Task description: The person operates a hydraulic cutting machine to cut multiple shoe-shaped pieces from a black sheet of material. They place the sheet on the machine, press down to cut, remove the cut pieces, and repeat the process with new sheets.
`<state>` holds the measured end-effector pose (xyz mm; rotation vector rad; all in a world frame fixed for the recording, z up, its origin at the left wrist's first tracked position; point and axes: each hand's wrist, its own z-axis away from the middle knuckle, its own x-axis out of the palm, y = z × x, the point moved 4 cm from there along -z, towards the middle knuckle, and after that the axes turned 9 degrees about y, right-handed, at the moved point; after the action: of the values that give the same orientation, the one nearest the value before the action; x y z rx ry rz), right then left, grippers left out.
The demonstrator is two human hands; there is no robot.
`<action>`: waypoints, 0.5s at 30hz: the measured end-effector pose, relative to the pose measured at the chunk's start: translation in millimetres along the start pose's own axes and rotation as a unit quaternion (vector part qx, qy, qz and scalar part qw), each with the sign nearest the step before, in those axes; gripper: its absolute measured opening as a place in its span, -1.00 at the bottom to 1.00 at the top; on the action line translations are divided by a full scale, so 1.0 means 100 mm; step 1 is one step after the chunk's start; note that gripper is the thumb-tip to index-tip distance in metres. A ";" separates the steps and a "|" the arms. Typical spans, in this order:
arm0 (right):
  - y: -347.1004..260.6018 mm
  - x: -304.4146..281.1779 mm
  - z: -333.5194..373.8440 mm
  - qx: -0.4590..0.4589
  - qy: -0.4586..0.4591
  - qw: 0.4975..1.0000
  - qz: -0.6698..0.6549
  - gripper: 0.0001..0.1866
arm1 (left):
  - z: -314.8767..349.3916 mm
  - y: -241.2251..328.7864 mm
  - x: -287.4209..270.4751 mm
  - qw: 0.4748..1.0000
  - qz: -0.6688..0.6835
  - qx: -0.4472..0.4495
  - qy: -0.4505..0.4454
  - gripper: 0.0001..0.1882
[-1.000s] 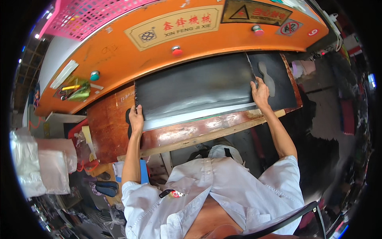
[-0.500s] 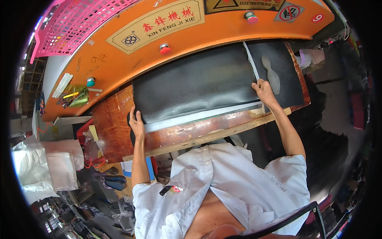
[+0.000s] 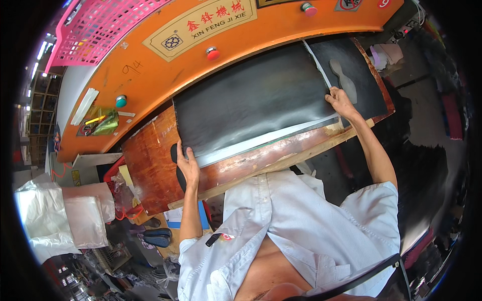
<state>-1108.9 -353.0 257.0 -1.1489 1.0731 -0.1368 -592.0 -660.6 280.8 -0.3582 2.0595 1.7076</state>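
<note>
A wide black sheet (image 3: 251, 105) with a dull sheen lies across a reddish-brown wooden board (image 3: 150, 165), over a white layer (image 3: 266, 138) that shows along its front and right edges. My left hand (image 3: 188, 165) rests at the sheet's front left corner, thumb and fingers apart. Beside that hand a rounded black piece (image 3: 179, 175) is partly covered. At the right edge my right hand (image 3: 342, 104) pinches the sheet's border, its fingers closed. Just past the right hand, a grey sole-shaped piece (image 3: 343, 83) lies on a black surface.
An orange machine beam (image 3: 175, 72) with red and teal buttons spans the far side. A pink plastic basket (image 3: 100, 35) sits on it. Clear plastic bags (image 3: 45, 215) hang at the left, near dark blue shoe-like pieces (image 3: 157, 237). Folded cloth (image 3: 386, 56) lies at far right.
The whole view has shifted and tilted slightly. Both hands keep their places at the black sheet's left and right edges, and the sheet lies much as before.
</note>
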 end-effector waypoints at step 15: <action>-0.03 0.09 0.28 0.045 0.233 0.967 0.093 -0.70 | -0.19 -0.58 -0.12 0.964 0.174 -0.169 -0.110 -0.69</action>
<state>-1081.6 -340.8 253.5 -0.9474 1.5677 -0.3157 -557.7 -692.3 239.8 0.1015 1.7429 2.2048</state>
